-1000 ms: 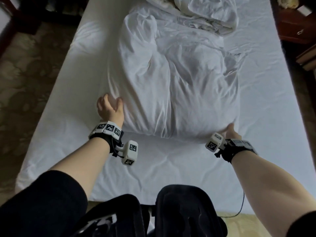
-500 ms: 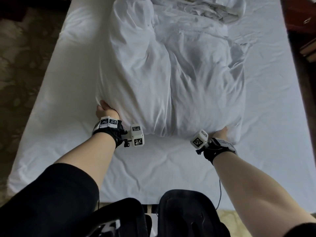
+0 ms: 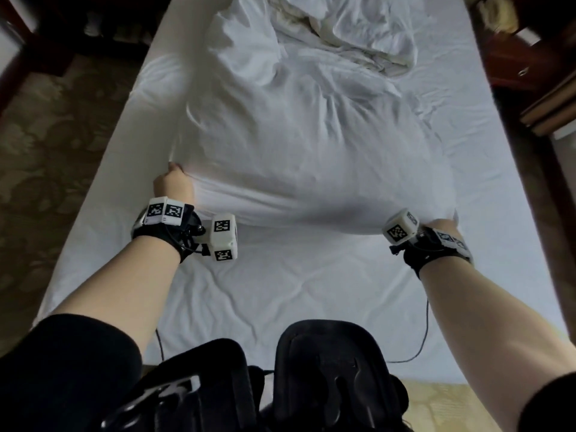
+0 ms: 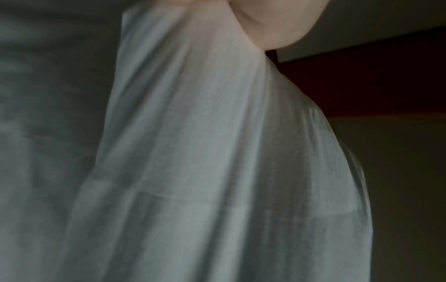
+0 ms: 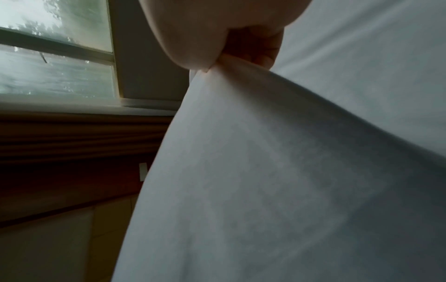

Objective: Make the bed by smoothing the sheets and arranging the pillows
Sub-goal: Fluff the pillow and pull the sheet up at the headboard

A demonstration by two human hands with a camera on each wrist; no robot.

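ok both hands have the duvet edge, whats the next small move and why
Probably pull the near edge back toward the foot of the bed. The left hand and right hand each grip a near corner of the duvet, which is bunched mid-bed with bare sheet showing below it.

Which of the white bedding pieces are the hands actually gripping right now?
The big white duvet in mid-bed: left hand and right hand grip its near corners. The crumpled white bundle lies beyond it; the flat fitted sheet lies underneath.
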